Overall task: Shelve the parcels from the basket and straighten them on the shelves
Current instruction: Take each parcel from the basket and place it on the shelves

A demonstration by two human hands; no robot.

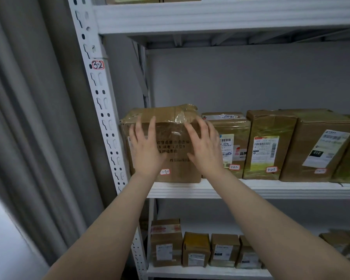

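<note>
Grey pleated curtain (28,118) at far left, plain grey wall (251,77) at the back

2 bare arms reach up and forward from the bottom of the view, drawing closer together toward the middle. The left forearm (109,219) rises from the lower left and the right forearm (271,219) from the lower right, both nearly straight and without sleeves. The left hand (144,147) is raised with its back to the camera, palm forward, its fingers (138,128) straight, pointing up and slightly spread. The right hand (205,148) is near it at the same height, also palm forward, with straight, fanned fingers leaning a little left. The 2 hands are apart, and neither curls around anything.
</note>
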